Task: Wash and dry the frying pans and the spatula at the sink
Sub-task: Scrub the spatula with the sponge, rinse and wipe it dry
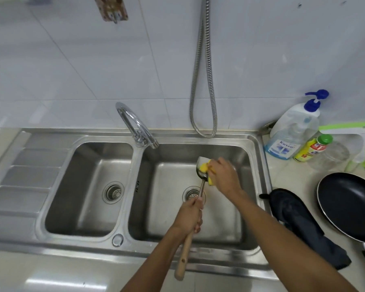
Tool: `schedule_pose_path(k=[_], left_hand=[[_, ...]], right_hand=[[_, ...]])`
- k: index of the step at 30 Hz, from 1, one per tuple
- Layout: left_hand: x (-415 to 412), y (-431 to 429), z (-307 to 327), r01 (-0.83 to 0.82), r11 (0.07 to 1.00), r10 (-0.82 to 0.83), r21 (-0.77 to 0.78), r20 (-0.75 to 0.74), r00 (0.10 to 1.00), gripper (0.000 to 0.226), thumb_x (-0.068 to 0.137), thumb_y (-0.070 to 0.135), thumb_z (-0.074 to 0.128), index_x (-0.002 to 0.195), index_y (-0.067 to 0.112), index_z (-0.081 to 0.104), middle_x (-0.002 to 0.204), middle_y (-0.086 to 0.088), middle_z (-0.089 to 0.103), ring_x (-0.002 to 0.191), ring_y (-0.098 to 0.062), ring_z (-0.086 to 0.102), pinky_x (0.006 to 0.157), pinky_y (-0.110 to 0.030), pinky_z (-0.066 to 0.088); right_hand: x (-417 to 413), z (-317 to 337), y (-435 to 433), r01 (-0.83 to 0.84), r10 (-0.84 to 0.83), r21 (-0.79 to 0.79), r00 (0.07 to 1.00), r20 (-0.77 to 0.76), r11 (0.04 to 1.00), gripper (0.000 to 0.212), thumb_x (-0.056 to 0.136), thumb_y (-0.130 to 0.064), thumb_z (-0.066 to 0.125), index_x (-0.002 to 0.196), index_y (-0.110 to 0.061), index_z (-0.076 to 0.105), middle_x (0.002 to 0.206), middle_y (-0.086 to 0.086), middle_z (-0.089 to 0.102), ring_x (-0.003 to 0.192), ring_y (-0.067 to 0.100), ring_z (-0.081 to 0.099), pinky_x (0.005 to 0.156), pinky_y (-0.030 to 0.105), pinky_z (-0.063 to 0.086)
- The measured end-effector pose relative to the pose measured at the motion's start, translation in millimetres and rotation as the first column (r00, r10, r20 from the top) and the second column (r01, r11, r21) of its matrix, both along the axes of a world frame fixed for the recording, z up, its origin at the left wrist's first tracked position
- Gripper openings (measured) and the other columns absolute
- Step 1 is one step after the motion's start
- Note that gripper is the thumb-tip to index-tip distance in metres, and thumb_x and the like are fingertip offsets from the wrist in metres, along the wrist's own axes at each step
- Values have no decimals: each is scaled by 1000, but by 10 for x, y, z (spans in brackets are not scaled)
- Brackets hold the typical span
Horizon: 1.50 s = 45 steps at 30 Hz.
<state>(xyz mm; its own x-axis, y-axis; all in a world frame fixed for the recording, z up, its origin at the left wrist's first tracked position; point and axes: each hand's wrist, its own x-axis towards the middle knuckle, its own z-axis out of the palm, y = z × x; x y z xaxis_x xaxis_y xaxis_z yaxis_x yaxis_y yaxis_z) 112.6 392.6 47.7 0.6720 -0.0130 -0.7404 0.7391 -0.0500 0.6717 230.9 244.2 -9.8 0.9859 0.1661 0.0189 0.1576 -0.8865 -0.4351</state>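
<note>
Your L hand [189,216]: fingers [198,225] wrapped tight round the spatula [201,187] shaft, just above the wooden grip, which sticks out below your fist toward you. R hand [224,175]: fingers curled on a yellow sponge [204,167], pressing it vs the spatula blade. Blade is up and away from you, over the R basin of the sink [259,165], shaft crossing above the R drain [191,193]. Blade partly hidden by sponge + hand.

Tap [135,125] sits on the divider btwn basins, spout end toward the R basin; can't tell if water's running. Metal hose [201,81] hangs down the wall behind, loops at the sink's back rim.

Table [291,175] to the R: dark cloth [299,220] draped at the sink edge, black pan [350,205] just beside it, partly cut by frame edge. Behind those, pump bottle [293,133] w/ blue top, yellow bottle [312,148] w/ green cap touching it, clear jar [331,154] next along.

L basin and drainboard [25,171] hold nothing.
</note>
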Motion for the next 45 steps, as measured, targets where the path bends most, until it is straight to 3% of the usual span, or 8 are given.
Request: schedule_pose_path(k=[8, 11, 15, 20, 32, 35, 38, 45], left_hand=[[-25, 215, 53, 14, 1000, -15, 15, 68, 998, 28, 108, 33, 44, 89, 15, 54, 52, 2, 38, 41, -10, 32, 39, -20, 27], [-75, 165, 55, -18, 1000, 17, 8, 77, 997, 27, 108, 33, 44, 87, 17, 50, 54, 4, 35, 42, -10, 31, 39, -19, 25], [33, 164, 128, -13, 1000, 12, 1, 106, 994, 27, 108, 33, 41, 88, 16, 50, 55, 4, 39, 41, -9, 34, 38, -20, 28], [74, 158, 172, -36, 999, 37, -11, 121, 992, 27, 107, 34, 44, 87, 16, 46, 58, 2, 40, 41, -10, 33, 38, -20, 27], [-23, 229, 170, 77, 991, -100, 107, 228, 969, 28, 107, 38, 41, 91, 17, 50, 69, -1, 47, 50, -12, 42, 45, -25, 33], [-15, 338, 82, 192, 864, -347, 466, 273, 897, 25, 109, 36, 40, 95, 19, 51, 93, -5, 67, 82, -23, 63, 67, -31, 40], [5, 453, 6, 183, 672, -468, 717, 221, 856, 18, 107, 37, 45, 104, 19, 42, 98, -12, 69, 91, -36, 65, 69, -34, 41], [-97, 447, -42, 216, 462, -694, 860, 199, 692, 16, 110, 33, 36, 122, 23, 37, 94, -8, 74, 80, -35, 69, 67, -41, 49]], right_hand=[[70, 99, 241, -205, 208, -38, 970, 124, 978, 10, 83, -4, 72, 88, -11, 67, 89, 9, 63, 84, 33, 62, 67, 41, 55], [368, 203, 146, 18, -20, 22, 994, 111, 1000, 9, 84, -4, 69, 89, -12, 68, 93, 9, 65, 88, 34, 59, 77, 40, 49], [258, 179, 391, -316, 328, -97, 931, 158, 944, 10, 81, -9, 70, 90, -14, 68, 92, 8, 64, 83, 33, 60, 74, 43, 53], [461, 332, 270, 50, -46, -26, 991, 127, 998, 9, 94, -14, 59, 99, -15, 67, 102, 8, 64, 90, 33, 57, 77, 43, 49], [164, 298, 185, 195, -206, 165, 977, 54, 967, 18, 91, -5, 60, 106, -9, 69, 108, 14, 64, 100, 35, 57, 84, 40, 47], [-41, 287, 299, -44, 40, 134, 999, 33, 990, 14, 93, -11, 63, 104, -14, 70, 105, 8, 66, 95, 29, 60, 79, 35, 48], [-56, 288, 232, 213, -223, 251, 975, 10, 944, 12, 92, -14, 64, 103, -17, 68, 103, 7, 64, 95, 30, 61, 77, 37, 46], [117, 418, 152, 160, -166, 318, 986, -9, 935, 16, 95, -27, 64, 108, -20, 70, 107, 6, 68, 104, 26, 61, 88, 36, 44]])
